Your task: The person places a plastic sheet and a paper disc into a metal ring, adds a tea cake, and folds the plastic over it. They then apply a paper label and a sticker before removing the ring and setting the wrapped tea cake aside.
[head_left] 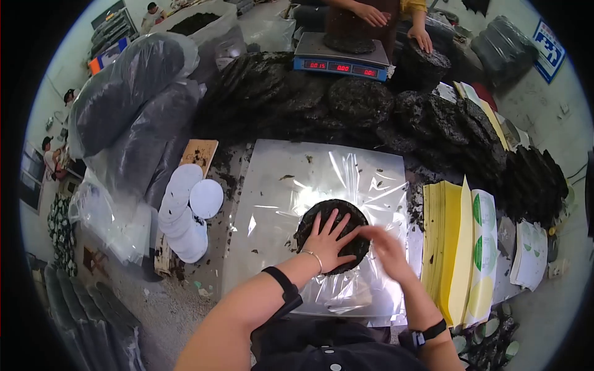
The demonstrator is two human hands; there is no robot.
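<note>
My left hand point(328, 243) lies flat with fingers spread on a round cake of dark dried seaweed point(302, 230). The cake rests on a stack of clear, shiny plastic film point(266, 185) in front of me. At the cake's right edge is my right hand point(385, 247), slightly blurred, its fingers stretched out to the left and close to my left hand's fingers. Nothing shows in its grasp. Part of the cake is hidden under my left hand.
White paper discs point(185, 232) lie left, near filled plastic bags point(133, 93). Yellow-edged printed sheets point(448, 247) stand right. Behind are piles of seaweed cakes point(359, 102) and a blue scale point(340, 67) with a cake on it. Across the table, a co-worker's hand point(421, 38) touches another cake.
</note>
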